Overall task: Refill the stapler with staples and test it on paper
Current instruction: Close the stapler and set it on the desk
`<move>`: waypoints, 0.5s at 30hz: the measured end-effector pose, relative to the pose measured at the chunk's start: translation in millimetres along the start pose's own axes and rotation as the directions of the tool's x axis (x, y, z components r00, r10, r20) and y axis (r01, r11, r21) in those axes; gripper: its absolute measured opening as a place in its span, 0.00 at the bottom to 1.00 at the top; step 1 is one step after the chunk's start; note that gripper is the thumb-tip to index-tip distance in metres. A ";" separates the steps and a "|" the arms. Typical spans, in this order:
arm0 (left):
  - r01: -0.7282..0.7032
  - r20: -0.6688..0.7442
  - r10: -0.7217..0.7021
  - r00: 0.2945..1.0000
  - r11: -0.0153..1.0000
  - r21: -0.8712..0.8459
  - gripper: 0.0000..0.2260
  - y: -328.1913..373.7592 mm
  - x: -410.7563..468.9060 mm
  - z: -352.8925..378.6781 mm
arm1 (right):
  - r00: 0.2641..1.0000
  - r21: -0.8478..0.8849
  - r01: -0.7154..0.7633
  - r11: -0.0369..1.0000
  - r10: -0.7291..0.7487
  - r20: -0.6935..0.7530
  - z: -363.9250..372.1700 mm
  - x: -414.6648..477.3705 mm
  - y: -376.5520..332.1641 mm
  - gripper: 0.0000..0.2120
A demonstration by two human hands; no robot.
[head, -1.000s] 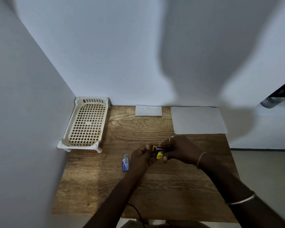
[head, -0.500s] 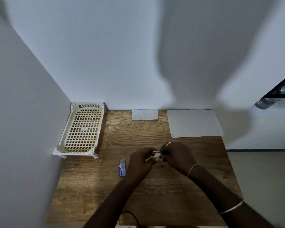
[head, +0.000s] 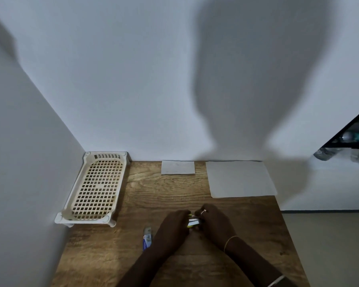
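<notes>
A small yellow and black stapler (head: 192, 222) is held just above the wooden table (head: 247, 235), between both hands. My left hand (head: 173, 226) grips its left end and my right hand (head: 215, 223) closes over its right end. Most of the stapler is hidden by my fingers. A blue and white staple box (head: 147, 239) lies on the table just left of my left hand. A large white paper sheet (head: 239, 179) lies at the back right. A smaller white paper (head: 178, 167) lies at the back middle.
A cream plastic lattice tray (head: 95, 189) stands at the back left against the side wall. White walls close the table at the left and back. The table's right edge drops to a pale floor (head: 330, 245).
The camera view has tilted upward, so the table sits lower in the frame. The hands have closed tighter around the stapler, and less of its yellow part shows.
</notes>
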State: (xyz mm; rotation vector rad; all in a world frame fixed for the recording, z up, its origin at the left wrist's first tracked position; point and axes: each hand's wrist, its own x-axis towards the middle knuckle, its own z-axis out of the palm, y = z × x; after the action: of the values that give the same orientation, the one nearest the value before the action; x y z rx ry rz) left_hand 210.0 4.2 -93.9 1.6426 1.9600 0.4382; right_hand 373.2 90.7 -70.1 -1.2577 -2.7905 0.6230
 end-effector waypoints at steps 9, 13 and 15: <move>0.005 -0.007 -0.004 1.000 0.981 0.196 0.23 -12.7 3.0 13.9 | 0.998 -0.038 0.026 0.999 -0.024 0.050 21.5 4.0 8.2 0.10; -0.011 0.026 0.005 1.000 0.973 0.229 0.25 -17.2 4.2 17.2 | 0.998 -0.034 0.037 0.999 -0.035 0.045 21.5 3.9 8.6 0.12; -0.020 0.030 0.014 0.999 0.972 0.236 0.25 -19.4 3.8 19.4 | 0.998 -0.039 0.049 0.998 -0.047 0.046 20.6 3.3 8.2 0.12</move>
State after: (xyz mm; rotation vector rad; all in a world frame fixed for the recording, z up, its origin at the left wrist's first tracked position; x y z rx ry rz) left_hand 205.5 2.2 -121.1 1.8008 2.0420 0.1913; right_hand 373.2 90.8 -92.5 -1.1937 -2.8751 0.6028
